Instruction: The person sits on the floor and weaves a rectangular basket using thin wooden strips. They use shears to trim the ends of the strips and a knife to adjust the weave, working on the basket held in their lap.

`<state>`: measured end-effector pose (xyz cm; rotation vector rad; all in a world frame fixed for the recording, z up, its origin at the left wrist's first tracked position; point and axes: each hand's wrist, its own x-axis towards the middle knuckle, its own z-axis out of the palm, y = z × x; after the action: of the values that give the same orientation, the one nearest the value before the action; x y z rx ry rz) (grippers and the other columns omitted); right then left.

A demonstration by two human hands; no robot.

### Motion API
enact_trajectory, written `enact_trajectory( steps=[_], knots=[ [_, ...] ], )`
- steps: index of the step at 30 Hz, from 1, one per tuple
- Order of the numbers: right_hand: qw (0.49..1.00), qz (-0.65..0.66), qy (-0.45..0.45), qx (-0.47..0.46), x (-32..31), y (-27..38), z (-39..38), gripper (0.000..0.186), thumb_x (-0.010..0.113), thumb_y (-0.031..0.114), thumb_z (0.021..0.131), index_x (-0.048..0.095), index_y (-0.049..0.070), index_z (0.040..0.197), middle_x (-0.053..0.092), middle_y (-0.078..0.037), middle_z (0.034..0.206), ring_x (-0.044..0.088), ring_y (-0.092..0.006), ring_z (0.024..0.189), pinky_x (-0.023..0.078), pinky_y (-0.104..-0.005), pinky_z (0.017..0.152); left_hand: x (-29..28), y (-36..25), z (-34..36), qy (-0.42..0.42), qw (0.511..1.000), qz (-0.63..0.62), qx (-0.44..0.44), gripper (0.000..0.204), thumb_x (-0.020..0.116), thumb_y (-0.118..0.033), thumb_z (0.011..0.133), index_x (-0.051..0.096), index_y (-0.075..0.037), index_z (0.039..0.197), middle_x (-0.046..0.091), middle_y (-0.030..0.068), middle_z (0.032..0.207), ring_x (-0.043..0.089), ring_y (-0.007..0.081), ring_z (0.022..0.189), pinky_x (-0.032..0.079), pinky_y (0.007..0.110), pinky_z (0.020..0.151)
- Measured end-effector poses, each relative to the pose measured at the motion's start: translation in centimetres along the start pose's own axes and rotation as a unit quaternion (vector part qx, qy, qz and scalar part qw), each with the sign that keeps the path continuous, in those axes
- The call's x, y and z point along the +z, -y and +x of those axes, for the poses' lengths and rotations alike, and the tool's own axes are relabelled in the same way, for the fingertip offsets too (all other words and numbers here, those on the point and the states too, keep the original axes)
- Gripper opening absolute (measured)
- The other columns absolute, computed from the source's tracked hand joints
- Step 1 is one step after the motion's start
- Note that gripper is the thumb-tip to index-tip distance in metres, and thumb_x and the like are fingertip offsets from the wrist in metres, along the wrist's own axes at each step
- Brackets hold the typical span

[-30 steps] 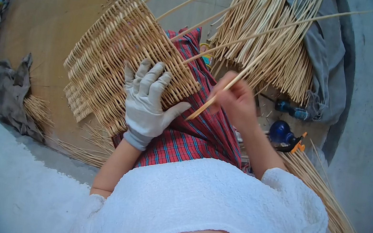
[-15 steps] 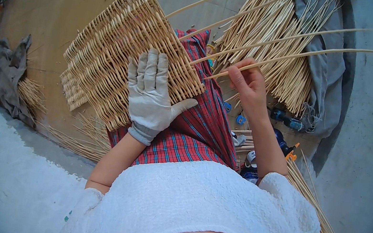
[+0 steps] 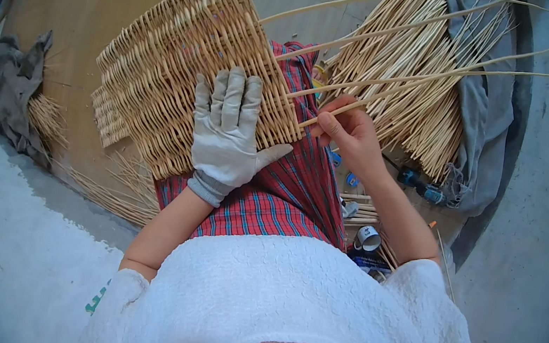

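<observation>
A woven wicker panel of pale cane lies across my lap on red plaid cloth, with long loose rods sticking out from its right edge. My left hand, in a pale work glove, rests flat on the panel with fingers stretched out and thumb out to the side. Bare-skinned, my right hand pinches a cane rod close to the panel's lower right corner, where the rod's end meets the weave.
A large bundle of cane lies on grey cloth at upper right, near a power tool and a small cylindrical container. At left, dark cloth lies beside more cane on a brown board.
The rod in my right hand has swung to lie rightward, its near end moving up to the panel's corner. The panel with my gloved hand has shifted slightly upward in view.
</observation>
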<state>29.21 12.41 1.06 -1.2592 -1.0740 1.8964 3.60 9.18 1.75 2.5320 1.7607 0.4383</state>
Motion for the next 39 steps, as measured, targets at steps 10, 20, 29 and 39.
enact_trajectory(
  steps=[10, 20, 29, 39],
  knots=[
    [0.635, -0.701, 0.133, -0.298, -3.4, 8.4, 1.5, 0.015, 0.070, 0.021, 0.093, 0.065, 0.015, 0.106, 0.072, -0.003, 0.090, 0.072, -0.0271, 0.080, 0.055, -0.0412, 0.071, -0.3, 0.0, -0.2, 0.009, 1.000, -0.011, 0.000, 0.122, 0.065, -0.081, 0.080, 0.029, 0.001, 0.164, 0.025, 0.0241, 0.169, 0.021, 0.0374, 0.161, 0.008, 0.059, 0.132],
    [0.631, -0.732, 0.189, -0.175, 0.3, 7.1, 3.7, 0.011, 0.065, 0.018, 0.089, 0.065, 0.012, 0.099, 0.067, -0.007, 0.067, 0.072, -0.0307, 0.065, 0.053, -0.0454, 0.057, 1.8, 0.0, -0.5, -0.004, 1.000, -0.015, -0.006, 0.118, 0.068, -0.076, 0.080, 0.034, 0.005, 0.160, 0.027, 0.0259, 0.169, 0.018, 0.0438, 0.160, 0.010, 0.066, 0.130],
    [0.639, -0.679, 0.166, -0.321, -1.5, 5.0, 4.7, 0.012, 0.065, 0.027, 0.098, 0.058, 0.017, 0.100, 0.062, -0.010, 0.065, 0.068, -0.0347, 0.063, 0.048, -0.0497, 0.053, 0.8, -0.9, -0.1, -0.009, 1.000, -0.001, -0.011, 0.117, 0.073, -0.071, 0.080, 0.031, 0.001, 0.163, 0.031, 0.0219, 0.169, 0.021, 0.0421, 0.159, 0.011, 0.057, 0.132],
    [0.610, -0.671, -0.045, -0.419, 1.0, 2.4, 0.6, 0.054, 0.070, 0.064, 0.088, 0.060, 0.010, 0.089, 0.063, -0.011, 0.077, 0.069, -0.0308, 0.074, 0.052, -0.0450, 0.065, -0.9, 1.8, -2.7, 0.013, 0.998, 0.044, -0.032, 0.127, 0.064, -0.083, 0.076, 0.027, -0.002, 0.166, 0.024, 0.0186, 0.173, 0.013, 0.0347, 0.163, 0.002, 0.054, 0.133]
  ],
)
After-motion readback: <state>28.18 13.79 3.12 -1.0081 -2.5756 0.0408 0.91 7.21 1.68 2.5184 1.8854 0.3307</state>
